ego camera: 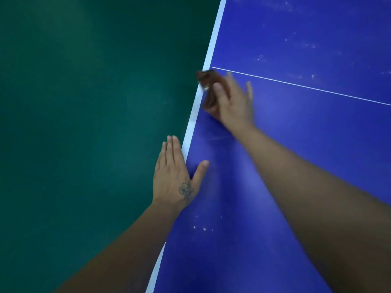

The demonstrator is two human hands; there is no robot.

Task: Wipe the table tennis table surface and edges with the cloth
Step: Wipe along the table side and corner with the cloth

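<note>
Bordering the green floor point(84, 123), the left hand point(176, 178) lies flat, fingers point(172, 149) pressed together past the white edge point(193, 121), thumb on the blue tabletop point(296, 144). The right hand point(230, 102) (blurred) holds a brown cloth point(208, 85) at that edge; its finger grip is indistinct.

Left hand point(177, 176) flat, fingers straight; right hand point(230, 102) extended, blurred.
</note>
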